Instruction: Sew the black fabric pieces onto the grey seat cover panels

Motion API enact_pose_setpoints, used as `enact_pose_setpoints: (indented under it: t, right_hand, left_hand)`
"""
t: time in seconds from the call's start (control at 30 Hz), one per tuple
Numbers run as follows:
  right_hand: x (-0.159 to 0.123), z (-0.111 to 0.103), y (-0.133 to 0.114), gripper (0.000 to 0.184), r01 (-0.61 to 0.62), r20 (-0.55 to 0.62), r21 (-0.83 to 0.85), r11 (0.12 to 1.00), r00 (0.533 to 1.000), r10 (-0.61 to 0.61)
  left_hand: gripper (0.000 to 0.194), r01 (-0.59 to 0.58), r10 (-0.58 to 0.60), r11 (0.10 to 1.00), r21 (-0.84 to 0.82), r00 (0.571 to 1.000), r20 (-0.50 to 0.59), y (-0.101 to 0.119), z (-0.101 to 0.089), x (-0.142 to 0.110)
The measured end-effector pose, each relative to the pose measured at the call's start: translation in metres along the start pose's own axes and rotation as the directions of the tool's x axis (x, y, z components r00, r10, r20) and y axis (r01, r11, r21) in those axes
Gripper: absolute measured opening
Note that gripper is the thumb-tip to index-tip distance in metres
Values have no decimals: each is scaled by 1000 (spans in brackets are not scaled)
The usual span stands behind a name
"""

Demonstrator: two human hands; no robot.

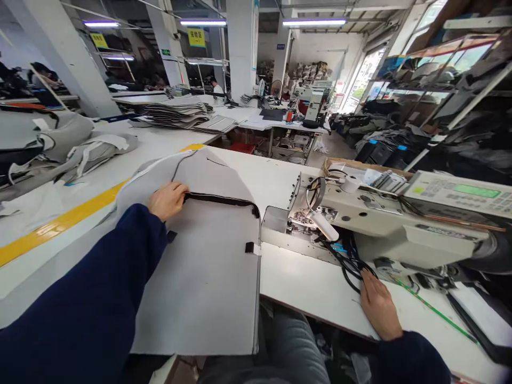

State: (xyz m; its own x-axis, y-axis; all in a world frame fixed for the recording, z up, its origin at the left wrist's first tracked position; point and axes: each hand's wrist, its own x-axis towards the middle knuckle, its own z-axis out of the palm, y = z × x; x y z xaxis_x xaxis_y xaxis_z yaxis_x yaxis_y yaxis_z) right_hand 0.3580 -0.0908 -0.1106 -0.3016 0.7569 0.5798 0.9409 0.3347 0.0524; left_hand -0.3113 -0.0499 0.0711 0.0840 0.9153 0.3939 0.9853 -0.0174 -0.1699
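A large grey fabric panel (208,266) with black trim along its edge lies flat on the white table (312,290), its near edge hanging over the front. My left hand (168,200) rests on the panel's upper left part, fingers curled at the end of the black trim. My right hand (378,306) lies flat on the table by the black cables (352,261) under the sewing machine (384,218), fingers stretched out, holding nothing.
The machine's control panel (464,194) with a green display sits at the right. Grey fabric pieces (60,146) lie at the far left, a stack of panels (180,113) further back. A yellow stripe (60,224) crosses the left table. Shelves with dark material stand at the right.
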Motion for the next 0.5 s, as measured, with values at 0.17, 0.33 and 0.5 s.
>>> enact_pose_setpoints:
  t: [0.17,0.33,0.5]
  right_hand:
    - [-1,-4,-9,36,10,-28,54,999,1000,-9]
    - [5,-6,-24,33,-29,-42,76,997,999,32]
    - [32,-60,-138,37,117,-3,441,890,992,-129]
  left_hand:
    - [33,18,-39,981,192,993,108,6,-9,-9]
    - [29,17,-48,977,210,989,140,6,-14,-7]
    - [27,0,-14,992,129,994,106,15,-11,-1]
